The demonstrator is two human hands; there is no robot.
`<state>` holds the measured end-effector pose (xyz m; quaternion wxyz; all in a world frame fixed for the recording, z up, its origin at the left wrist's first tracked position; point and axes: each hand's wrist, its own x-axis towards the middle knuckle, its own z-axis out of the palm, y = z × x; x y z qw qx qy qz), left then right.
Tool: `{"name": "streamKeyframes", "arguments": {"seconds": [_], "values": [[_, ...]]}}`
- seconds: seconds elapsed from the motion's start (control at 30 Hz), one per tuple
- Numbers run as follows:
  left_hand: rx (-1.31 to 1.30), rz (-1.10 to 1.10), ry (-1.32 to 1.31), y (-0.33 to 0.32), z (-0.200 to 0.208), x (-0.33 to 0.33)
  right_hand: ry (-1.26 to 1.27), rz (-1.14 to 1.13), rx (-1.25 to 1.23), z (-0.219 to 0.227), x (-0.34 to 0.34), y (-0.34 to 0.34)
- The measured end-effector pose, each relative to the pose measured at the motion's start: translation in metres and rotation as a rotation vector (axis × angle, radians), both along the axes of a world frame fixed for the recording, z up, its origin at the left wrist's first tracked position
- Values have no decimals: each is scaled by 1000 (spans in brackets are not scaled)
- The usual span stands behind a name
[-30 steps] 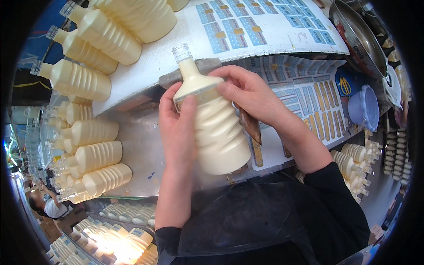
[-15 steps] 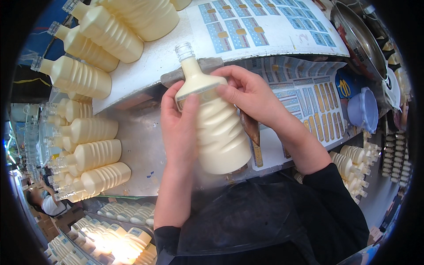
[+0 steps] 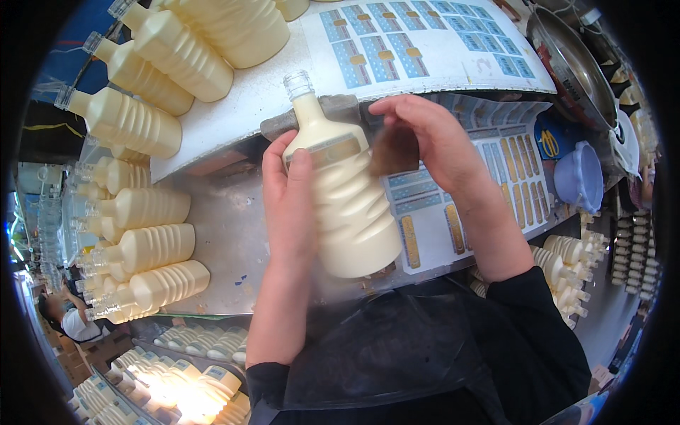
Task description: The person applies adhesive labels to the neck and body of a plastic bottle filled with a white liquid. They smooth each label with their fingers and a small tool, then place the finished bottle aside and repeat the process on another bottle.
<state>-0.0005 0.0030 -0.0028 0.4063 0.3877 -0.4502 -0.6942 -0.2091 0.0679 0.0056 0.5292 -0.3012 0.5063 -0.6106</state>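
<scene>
The left hand [image 3: 289, 184] clamps a cream bottle [image 3: 354, 230] while the right hand [image 3: 446, 145] holds a brown piece [image 3: 397, 150].
The bottle is over the metal worktop [image 3: 227, 237], base toward the person, neck pointing away; the left grip closes on its side, thumb beside the gold label [image 3: 336, 150] at the shoulder. The right grip, apart from the bottle, appears closed on the brown piece, which is blurred. A label sheet [image 3: 431, 244] lies beneath the right forearm. Beyond the bottle's neck is a grey block [image 3: 343, 110], then a white board [image 3: 464, 79] bearing blue labels; more bottles [image 3: 156, 205] lie stacked at the left.
</scene>
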Motion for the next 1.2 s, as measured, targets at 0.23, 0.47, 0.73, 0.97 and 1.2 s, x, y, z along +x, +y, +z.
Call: {"name": "streamKeyframes", "arguments": {"seconds": [0.23, 0.47, 0.73, 0.97, 1.2], "values": [[2, -24, 21, 1, -2, 1, 628, -161, -263, 25, 35, 7], [12, -48, 30, -2, -3, 3, 1234, 11, -841, 19, 50, 24], [63, 6, 15, -1, -3, 6, 916, -502, -242, -1, 30, 15], [293, -23, 162, -4, -11, 13, 298, -68, 33, -4, 13, 18], [279, -47, 154, -3, -6, 10, 363, 82, -50, -18, 33, -12]]}}
